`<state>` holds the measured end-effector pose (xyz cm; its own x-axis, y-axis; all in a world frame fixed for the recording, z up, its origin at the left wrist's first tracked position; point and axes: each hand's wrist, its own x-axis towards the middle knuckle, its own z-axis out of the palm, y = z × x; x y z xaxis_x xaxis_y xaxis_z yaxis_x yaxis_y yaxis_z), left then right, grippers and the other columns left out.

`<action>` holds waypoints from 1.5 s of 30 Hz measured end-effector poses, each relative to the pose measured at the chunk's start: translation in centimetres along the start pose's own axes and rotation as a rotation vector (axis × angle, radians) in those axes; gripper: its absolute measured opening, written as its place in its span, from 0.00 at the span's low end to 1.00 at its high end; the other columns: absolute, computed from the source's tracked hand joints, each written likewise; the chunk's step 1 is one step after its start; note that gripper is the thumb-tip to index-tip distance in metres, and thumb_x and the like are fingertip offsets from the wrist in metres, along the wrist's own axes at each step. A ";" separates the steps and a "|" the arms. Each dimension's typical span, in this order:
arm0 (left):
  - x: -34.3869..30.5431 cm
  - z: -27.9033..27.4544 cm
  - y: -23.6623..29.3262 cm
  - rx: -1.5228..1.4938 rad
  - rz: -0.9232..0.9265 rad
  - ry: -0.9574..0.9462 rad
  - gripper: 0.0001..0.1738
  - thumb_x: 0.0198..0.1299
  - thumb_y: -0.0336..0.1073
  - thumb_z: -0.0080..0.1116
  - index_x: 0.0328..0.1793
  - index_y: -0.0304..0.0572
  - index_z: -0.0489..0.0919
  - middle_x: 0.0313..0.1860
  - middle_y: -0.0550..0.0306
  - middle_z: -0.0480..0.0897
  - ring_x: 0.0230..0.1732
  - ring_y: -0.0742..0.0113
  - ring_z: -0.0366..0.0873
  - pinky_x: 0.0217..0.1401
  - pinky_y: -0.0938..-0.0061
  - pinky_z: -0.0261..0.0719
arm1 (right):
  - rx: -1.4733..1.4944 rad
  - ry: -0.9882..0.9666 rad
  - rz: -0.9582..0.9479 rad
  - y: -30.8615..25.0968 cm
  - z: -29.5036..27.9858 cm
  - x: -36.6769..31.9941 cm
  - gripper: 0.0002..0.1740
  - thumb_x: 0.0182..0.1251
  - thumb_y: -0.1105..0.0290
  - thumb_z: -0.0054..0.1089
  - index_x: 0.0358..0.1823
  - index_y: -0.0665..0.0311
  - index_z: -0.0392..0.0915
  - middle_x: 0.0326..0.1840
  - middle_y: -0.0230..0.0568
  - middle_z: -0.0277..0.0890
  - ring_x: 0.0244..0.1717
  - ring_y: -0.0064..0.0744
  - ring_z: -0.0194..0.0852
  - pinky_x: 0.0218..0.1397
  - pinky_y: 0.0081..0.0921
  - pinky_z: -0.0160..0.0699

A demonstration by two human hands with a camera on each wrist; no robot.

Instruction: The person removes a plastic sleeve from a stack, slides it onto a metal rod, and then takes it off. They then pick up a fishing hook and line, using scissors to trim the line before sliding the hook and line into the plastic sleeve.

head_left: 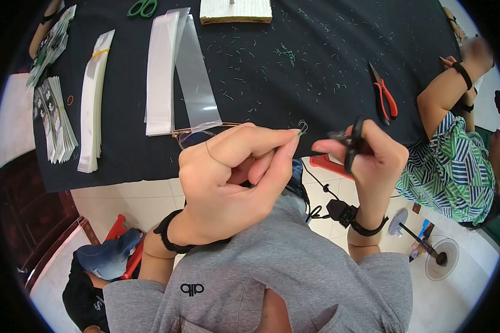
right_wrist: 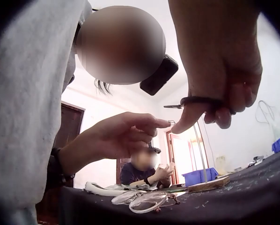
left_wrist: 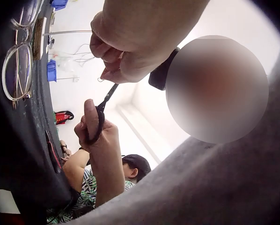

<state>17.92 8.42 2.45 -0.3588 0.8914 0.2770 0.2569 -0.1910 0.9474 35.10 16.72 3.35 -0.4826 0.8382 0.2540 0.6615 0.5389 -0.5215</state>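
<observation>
My left hand (head_left: 233, 172) is held up at chest height, thumb and index fingertip pinching a thin looped thread (head_left: 302, 126) that has a green bit at its base. A fine strand runs across the back of that hand. My right hand (head_left: 380, 155) grips black-handled scissors (head_left: 354, 145), its thumb through one of the handle rings. In the left wrist view, the scissor blades (left_wrist: 112, 91) point up toward the pinching fingertips, a short gap from the small loop. A pair of glasses (left_wrist: 17, 70) lies on the table, partly hidden behind my left hand in the head view.
On the black-covered table (head_left: 250, 66) lie clear plastic sleeves (head_left: 161, 72), a banded bundle (head_left: 94, 105), printed cards (head_left: 55, 119), red-handled pliers (head_left: 384, 97), green scissors (head_left: 143, 8) and scattered green snippets. A white block (head_left: 236, 11) stands at the back. Another person sits at the right.
</observation>
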 end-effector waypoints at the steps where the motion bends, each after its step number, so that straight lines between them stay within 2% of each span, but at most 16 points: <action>1: 0.0 -0.1 -0.1 -0.052 -0.027 -0.004 0.09 0.51 0.16 0.63 0.39 0.30 0.83 0.19 0.69 0.74 0.18 0.89 0.60 0.21 0.90 0.53 | 0.045 0.036 0.075 0.0 0.0 0.0 0.27 0.34 0.65 0.83 0.18 0.68 0.66 0.12 0.26 0.57 0.19 0.11 0.56 0.20 0.14 0.54; 2: 0.0 -0.2 0.0 -0.052 -0.026 -0.005 0.09 0.51 0.16 0.63 0.39 0.30 0.83 0.19 0.69 0.74 0.18 0.89 0.60 0.21 0.90 0.53 | 0.072 -0.070 0.243 0.0 -0.4 -0.2 0.25 0.35 0.71 0.81 0.23 0.67 0.66 0.15 0.35 0.62 0.20 0.22 0.62 0.25 0.17 0.62; 4: 0.0 -0.5 0.2 -0.053 -0.137 -0.046 0.08 0.52 0.17 0.63 0.39 0.29 0.83 0.19 0.70 0.74 0.18 0.90 0.59 0.23 0.90 0.54 | 0.134 -0.037 0.224 0.5 0.4 0.1 0.28 0.34 0.68 0.81 0.26 0.67 0.65 0.17 0.35 0.62 0.21 0.23 0.62 0.25 0.18 0.63; 6: 0.1 -0.7 -0.1 -0.047 -0.111 -0.055 0.08 0.52 0.17 0.62 0.39 0.29 0.83 0.19 0.70 0.74 0.18 0.90 0.59 0.25 0.91 0.55 | 0.106 -0.035 0.150 0.3 0.7 0.3 0.33 0.31 0.63 0.82 0.33 0.64 0.64 0.23 0.38 0.65 0.22 0.31 0.66 0.26 0.22 0.66; 10: -0.1 -0.9 -0.1 -0.061 -0.106 -0.070 0.06 0.54 0.18 0.61 0.39 0.29 0.83 0.20 0.70 0.75 0.18 0.90 0.59 0.28 0.91 0.57 | 0.137 -0.152 0.171 -0.4 0.9 -0.3 0.32 0.32 0.61 0.82 0.30 0.65 0.64 0.24 0.39 0.68 0.24 0.40 0.72 0.26 0.26 0.70; 17: -0.5 -0.8 0.3 -0.133 -0.218 -0.004 0.06 0.55 0.18 0.61 0.38 0.29 0.83 0.19 0.72 0.72 0.20 0.90 0.59 0.27 0.91 0.57 | 0.126 -0.074 0.147 -0.7 1.1 -1.2 0.30 0.33 0.57 0.82 0.25 0.64 0.67 0.21 0.37 0.69 0.19 0.32 0.71 0.23 0.25 0.69; 19: -0.5 -0.9 0.4 -0.061 -0.217 0.005 0.06 0.54 0.18 0.61 0.38 0.30 0.83 0.19 0.73 0.72 0.20 0.90 0.60 0.30 0.91 0.60 | 0.011 -0.044 0.159 -1.4 0.7 -1.2 0.29 0.32 0.67 0.83 0.24 0.68 0.65 0.17 0.31 0.65 0.21 0.14 0.61 0.23 0.14 0.61; 20: -0.6 -0.8 0.1 -0.062 -0.217 0.004 0.06 0.54 0.18 0.61 0.38 0.30 0.83 0.19 0.73 0.72 0.20 0.90 0.60 0.30 0.91 0.60 | 0.011 -0.043 0.159 -1.5 0.6 -1.2 0.29 0.32 0.67 0.83 0.24 0.68 0.65 0.17 0.31 0.65 0.21 0.14 0.61 0.23 0.14 0.61; 22: -0.6 -0.6 -0.8 -0.093 -0.026 0.031 0.08 0.50 0.16 0.64 0.37 0.31 0.84 0.14 0.72 0.69 0.17 0.90 0.59 0.19 0.90 0.53 | -0.067 -0.040 0.121 -1.4 0.5 -1.5 0.29 0.32 0.66 0.83 0.22 0.68 0.64 0.15 0.33 0.63 0.18 0.16 0.58 0.21 0.15 0.59; 26: -0.8 -0.7 -0.5 -0.040 -0.011 0.030 0.09 0.49 0.15 0.63 0.37 0.31 0.83 0.15 0.71 0.69 0.17 0.90 0.59 0.19 0.90 0.54 | -0.081 -0.055 0.134 -1.4 0.5 -1.7 0.28 0.32 0.67 0.82 0.21 0.68 0.64 0.15 0.35 0.63 0.18 0.17 0.57 0.21 0.16 0.59; 28: -1.0 -0.8 0.1 0.022 -0.082 0.018 0.07 0.53 0.18 0.62 0.38 0.31 0.83 0.19 0.74 0.73 0.19 0.90 0.60 0.39 0.91 0.64 | -0.072 -0.054 0.130 -1.4 0.5 -1.8 0.25 0.35 0.72 0.80 0.21 0.68 0.64 0.14 0.36 0.63 0.17 0.18 0.57 0.20 0.16 0.59; 29: -1.1 -0.7 0.1 0.022 -0.082 0.018 0.07 0.53 0.18 0.62 0.38 0.31 0.83 0.19 0.74 0.73 0.19 0.90 0.60 0.39 0.91 0.64 | -0.072 -0.054 0.130 -1.4 0.4 -1.8 0.25 0.35 0.72 0.80 0.21 0.68 0.64 0.14 0.36 0.63 0.17 0.18 0.57 0.20 0.16 0.59; 31: -1.1 -0.6 0.2 0.018 -0.075 0.046 0.08 0.52 0.17 0.63 0.38 0.31 0.83 0.19 0.73 0.73 0.19 0.90 0.61 0.37 0.91 0.64 | -0.104 -0.089 0.100 -1.4 0.1 -1.6 0.19 0.39 0.65 0.78 0.23 0.65 0.73 0.15 0.34 0.71 0.14 0.27 0.71 0.18 0.22 0.64; 41: -1.2 -0.5 -0.1 0.031 -0.012 0.057 0.08 0.51 0.16 0.62 0.39 0.30 0.83 0.19 0.72 0.74 0.19 0.90 0.61 0.33 0.90 0.62 | -0.118 -0.108 0.099 -1.6 0.2 -1.7 0.21 0.39 0.62 0.79 0.21 0.64 0.73 0.13 0.33 0.70 0.13 0.25 0.69 0.17 0.21 0.61; 43: -1.3 -0.5 0.0 0.014 -0.044 0.069 0.08 0.51 0.16 0.62 0.38 0.30 0.83 0.19 0.71 0.74 0.19 0.90 0.61 0.31 0.91 0.62 | -0.062 -0.068 0.099 -1.6 0.4 -1.8 0.16 0.38 0.83 0.70 0.19 0.68 0.65 0.12 0.38 0.59 0.14 0.18 0.51 0.17 0.17 0.53; 45: -1.2 -0.5 0.0 0.015 -0.046 0.067 0.08 0.51 0.16 0.62 0.38 0.30 0.83 0.20 0.71 0.74 0.19 0.90 0.61 0.31 0.91 0.61 | -0.055 -0.069 0.103 -1.7 0.4 -1.6 0.17 0.38 0.82 0.70 0.19 0.68 0.65 0.11 0.38 0.59 0.14 0.18 0.50 0.17 0.17 0.53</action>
<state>17.91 7.16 2.21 -0.4300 0.8693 0.2440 0.2519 -0.1440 0.9570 34.57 14.41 3.48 -0.4474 0.8826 0.1442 0.7392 0.4557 -0.4959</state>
